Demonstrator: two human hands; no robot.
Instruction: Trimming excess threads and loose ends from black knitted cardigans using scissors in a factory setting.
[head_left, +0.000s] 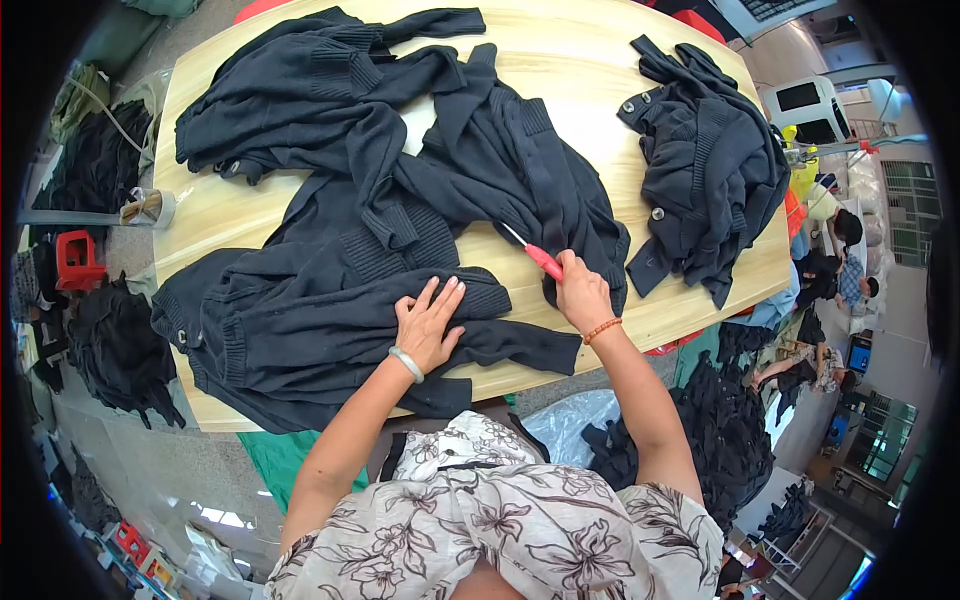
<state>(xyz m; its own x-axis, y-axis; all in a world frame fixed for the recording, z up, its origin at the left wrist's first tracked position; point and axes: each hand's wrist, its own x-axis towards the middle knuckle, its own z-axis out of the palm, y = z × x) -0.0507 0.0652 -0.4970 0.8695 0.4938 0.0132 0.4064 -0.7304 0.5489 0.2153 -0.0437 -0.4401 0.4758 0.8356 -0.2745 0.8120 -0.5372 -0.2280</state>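
Observation:
My left hand point(430, 323) lies flat on a dark knitted cardigan point(300, 315) at the near side of the table, fingers stretched over its ribbed part. In my right hand point(583, 292) is a tool with a red handle and thin pale metal shaft point(543, 261). Its tip points away to the left, just by the dark knit; its exact kind is too small to tell. Another dark knit garment point(520, 175) lies under and around the tool. Farther left, a similar cardigan point(310, 85) overlaps the others in loose folds.
A separate pile of dark buttoned cardigans point(705, 170) sits at the table's right. The pale wooden table point(570, 60) has rounded edges. Dark garments are heaped on the floor at right point(725, 430) and left point(115, 350). A red stool point(78, 258) stands left; other people point(850, 270) are far right.

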